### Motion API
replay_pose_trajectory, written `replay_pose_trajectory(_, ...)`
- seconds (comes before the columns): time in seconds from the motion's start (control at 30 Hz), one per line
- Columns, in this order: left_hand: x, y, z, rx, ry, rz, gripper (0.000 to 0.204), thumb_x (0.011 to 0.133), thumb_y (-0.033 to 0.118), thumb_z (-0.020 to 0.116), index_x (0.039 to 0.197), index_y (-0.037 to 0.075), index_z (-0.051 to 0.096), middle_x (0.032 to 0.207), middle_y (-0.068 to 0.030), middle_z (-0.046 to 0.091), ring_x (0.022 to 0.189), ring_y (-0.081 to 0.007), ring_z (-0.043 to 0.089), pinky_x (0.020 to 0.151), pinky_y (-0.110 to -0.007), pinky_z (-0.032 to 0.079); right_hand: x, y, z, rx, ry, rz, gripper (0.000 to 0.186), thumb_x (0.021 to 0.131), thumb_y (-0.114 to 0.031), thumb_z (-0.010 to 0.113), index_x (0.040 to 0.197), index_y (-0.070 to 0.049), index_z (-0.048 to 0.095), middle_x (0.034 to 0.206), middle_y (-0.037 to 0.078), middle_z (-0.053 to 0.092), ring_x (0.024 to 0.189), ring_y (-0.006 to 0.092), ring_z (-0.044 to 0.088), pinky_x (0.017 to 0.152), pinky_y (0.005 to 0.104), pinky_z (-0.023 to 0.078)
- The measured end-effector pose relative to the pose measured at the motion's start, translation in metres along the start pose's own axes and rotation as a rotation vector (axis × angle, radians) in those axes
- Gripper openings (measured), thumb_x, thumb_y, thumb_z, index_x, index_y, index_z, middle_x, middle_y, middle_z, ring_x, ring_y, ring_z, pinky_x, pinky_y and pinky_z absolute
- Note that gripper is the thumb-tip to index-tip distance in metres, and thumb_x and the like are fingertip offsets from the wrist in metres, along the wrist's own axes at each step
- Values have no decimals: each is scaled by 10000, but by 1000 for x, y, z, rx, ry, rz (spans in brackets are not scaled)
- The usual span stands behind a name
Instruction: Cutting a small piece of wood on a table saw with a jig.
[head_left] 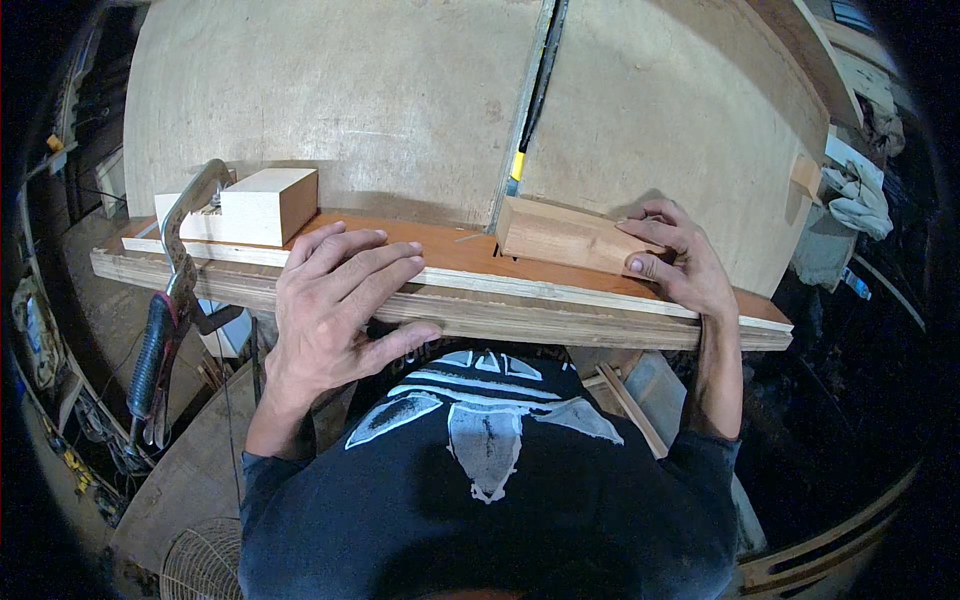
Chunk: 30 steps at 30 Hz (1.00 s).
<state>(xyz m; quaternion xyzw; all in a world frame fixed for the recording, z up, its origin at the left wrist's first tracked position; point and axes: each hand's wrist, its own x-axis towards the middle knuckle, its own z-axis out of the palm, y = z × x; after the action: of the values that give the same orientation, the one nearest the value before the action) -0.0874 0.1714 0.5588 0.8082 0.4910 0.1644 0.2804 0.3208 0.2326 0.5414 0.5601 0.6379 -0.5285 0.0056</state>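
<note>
My right hand [680, 255] pinches the right end of a light wooden block [565, 237] between thumb and fingers. The block lies on a reddish-brown board [430, 238] along the near edge of the workbench, its left end at a dark slot in the board. My left hand [345, 295] rests on that board with fingers stretched out and its thumb over the front edge, holding nothing. Left of it, a clamp [178, 240] with a dark ribbed handle grips a pale stepped wooden block [270, 200] at the board's left end.
The plywood bench top [350, 90] spreads beyond the board, split by a dark gap [540, 90] with a yellow mark. A whitish cloth [858, 200] hangs past the right edge. Below at left is a round wire fan guard [200, 562]; wood strips [632, 408] lie below the bench's front.
</note>
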Motion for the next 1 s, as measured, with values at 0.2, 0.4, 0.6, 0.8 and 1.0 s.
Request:
replay_pose_trajectory(0.2, -1, 0, 0, -6, 2, -8, 605, 704, 502, 870, 1122, 82, 749, 1159, -58, 761, 1106, -280, 682, 1045, -499, 445, 1, 3, -1, -20, -12, -49, 483, 832, -345, 814, 1214, -58, 750, 1208, 121, 648, 1120, 283, 612, 966, 402, 502)
replay_pose_trajectory(0.4, -1, -1, 1, -10, -3, -11, 612, 701, 501, 874, 1130, 83, 747, 1158, -59, 762, 1105, -275, 685, 1064, -511, 435, 2, 2, -2, 9, -14, -59, 471, 831, -318, 812, 1207, -43, 747, 1209, 126, 649, 1113, 283, 624, 973, 397, 505)
replay_pose_trajectory(0.6, -2, -1, 2, -13, 0, -14, 610, 702, 502, 875, 1130, 86, 746, 1156, -60, 762, 1101, -275, 688, 1072, -518, 435, 3, 3, -2, -13, -9, -87, 465, 823, -306, 816, 1196, -37, 748, 1209, 128, 651, 1136, 293, 617, 976, 406, 507)
replay_pose_trajectory(0.8, -2, 0, 0, -7, 4, -8, 620, 704, 499, 876, 1146, 85, 742, 1160, -61, 761, 1109, -278, 687, 1080, -524, 433, 3, -2, -4, -66, -36, -77, 463, 823, -305, 814, 1207, -55, 743, 1231, 133, 649, 1195, 317, 585, 1026, 418, 476)
replay_pose_trajectory(1.0, -4, -1, -3, 4, 10, -4, 627, 714, 506, 864, 1151, 75, 738, 1179, -72, 753, 1160, -317, 666, 1120, -559, 390, -16, -21, -5, -196, 68, -128, 695, 726, -425, 865, 1283, -49, 689, 1321, 159, 622, 1258, 374, 536, 1094, 472, 421)
